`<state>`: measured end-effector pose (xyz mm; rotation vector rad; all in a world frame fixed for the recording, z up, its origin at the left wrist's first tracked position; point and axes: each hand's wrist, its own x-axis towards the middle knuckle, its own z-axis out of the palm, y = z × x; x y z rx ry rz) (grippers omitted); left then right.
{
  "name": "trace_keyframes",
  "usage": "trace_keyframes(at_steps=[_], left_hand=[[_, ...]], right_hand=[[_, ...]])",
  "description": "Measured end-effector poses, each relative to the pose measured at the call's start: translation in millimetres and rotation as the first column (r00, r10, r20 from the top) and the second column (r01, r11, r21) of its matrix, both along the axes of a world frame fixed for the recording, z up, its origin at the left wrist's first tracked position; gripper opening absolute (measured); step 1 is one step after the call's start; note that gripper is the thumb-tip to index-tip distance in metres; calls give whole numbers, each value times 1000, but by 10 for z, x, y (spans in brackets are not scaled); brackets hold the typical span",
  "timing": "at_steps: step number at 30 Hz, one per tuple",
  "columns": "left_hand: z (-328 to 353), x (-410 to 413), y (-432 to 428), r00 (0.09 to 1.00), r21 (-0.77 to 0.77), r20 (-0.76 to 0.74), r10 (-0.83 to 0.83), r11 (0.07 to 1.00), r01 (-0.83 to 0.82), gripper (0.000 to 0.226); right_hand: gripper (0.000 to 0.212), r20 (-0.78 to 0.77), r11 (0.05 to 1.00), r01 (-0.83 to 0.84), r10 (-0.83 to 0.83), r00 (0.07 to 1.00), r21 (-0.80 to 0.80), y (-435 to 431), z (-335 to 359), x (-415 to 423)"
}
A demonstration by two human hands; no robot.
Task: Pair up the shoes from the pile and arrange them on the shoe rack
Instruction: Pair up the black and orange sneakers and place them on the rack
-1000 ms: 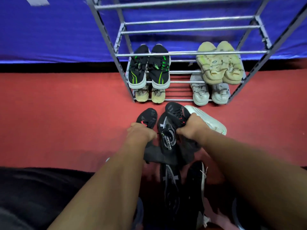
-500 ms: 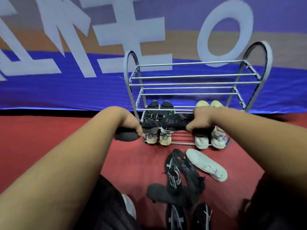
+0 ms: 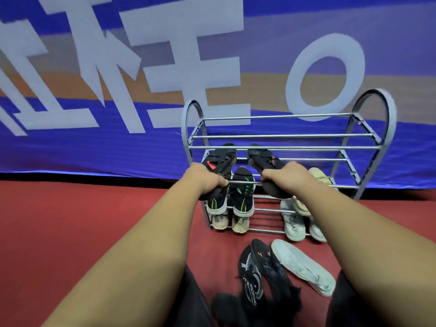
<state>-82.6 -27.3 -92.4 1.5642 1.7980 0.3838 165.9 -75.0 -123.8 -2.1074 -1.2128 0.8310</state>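
fingers (image 3: 220, 182) of the left hand (image 3: 205, 179) curl round a black shoe with a red mark (image 3: 220, 159), and those of the right hand (image 3: 287, 175) clamp round its black match (image 3: 262, 158). both shoes are held toes up at the front of the shoe rack (image 3: 283, 136), just below its top tier, side by side with a gap between them. whether they rest on the bars i cannot tell.

behind the shoe rack hangs a blue and tan banner (image 3: 94, 67) with big white letters. red floor (image 3: 70, 220) runs under the shoe rack and in front of it.

on the shoe rack's left side a black pair with green stripes (image 3: 243, 197) sits above a beige pair (image 3: 239, 224) on the lowest tier. on its right side a pale yellow pair (image 3: 318, 174), partly hidden by the right arm, sits above a white pair (image 3: 291, 223).

on the floor just in front of the shoe rack lie a single white shoe (image 3: 304, 265) and, touching it, two black shoes (image 3: 250, 279) that overlap each other.
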Motion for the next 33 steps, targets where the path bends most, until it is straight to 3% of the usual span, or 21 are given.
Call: trace_keyframes(at_steps=[4, 7, 13, 17, 23, 33], left_hand=[[-144, 88, 255, 1000, -8, -10, -14, 1000, 14, 81], [-297, 130, 460, 1000, -20, -26, -10, 1000, 10, 90], [-537, 201, 752, 988, 13, -137, 65, 998, -63, 104], [-666, 273, 942, 980, 49, -191, 61, 997, -52, 107], [-841, 390, 1105, 957, 100, -281, 76, 994, -49, 113], [-976, 487, 1199, 948, 38, -315, 51, 998, -41, 115]], right_hand=[[43, -92, 996, 74, -70, 993, 42, 268, -121, -126], [52, -149, 994, 104, -96, 984, 46, 485, -254, -164], [58, -86, 993, 112, -109, 990, 31, 840, -496, -189], [51, -19, 995, 96, -95, 995, 37, 1069, -618, -285], [84, -2, 996, 92, -92, 996, 11, 1287, -789, -508], [93, 24, 1000, -7, 7, 1000, -22, 1262, -790, -533]])
